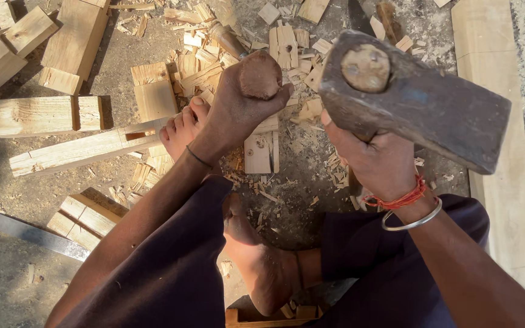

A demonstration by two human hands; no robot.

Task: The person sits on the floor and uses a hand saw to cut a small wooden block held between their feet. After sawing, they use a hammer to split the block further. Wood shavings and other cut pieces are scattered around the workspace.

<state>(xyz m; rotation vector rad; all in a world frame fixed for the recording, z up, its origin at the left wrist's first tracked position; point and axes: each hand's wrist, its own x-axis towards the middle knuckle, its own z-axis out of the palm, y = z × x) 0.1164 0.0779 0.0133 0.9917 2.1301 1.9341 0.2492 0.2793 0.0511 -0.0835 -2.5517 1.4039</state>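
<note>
Wood blocks (37, 115) and chips (287, 48) are lying around the foot (183, 124). Left hand (241, 106) is gripping a chisel handle (259, 76); right hand (369, 158) is clenching a hammer (414, 100).

I log colours only. Hammer head (417, 100): dark grey-brown metal, dull, with a pale tan wooden plug showing round at its top. Chisel handle (260, 75): reddish brown, rounded end. Wood blocks (37, 115): pale yellow-tan with fine straight grain. Chips (287, 45): same light tan. Ground (7, 273): grey, dusty. Wrist thread (403, 198): red-orange. Bangle (413, 223): silver. Trousers (177, 273): dark navy, plain.
</note>
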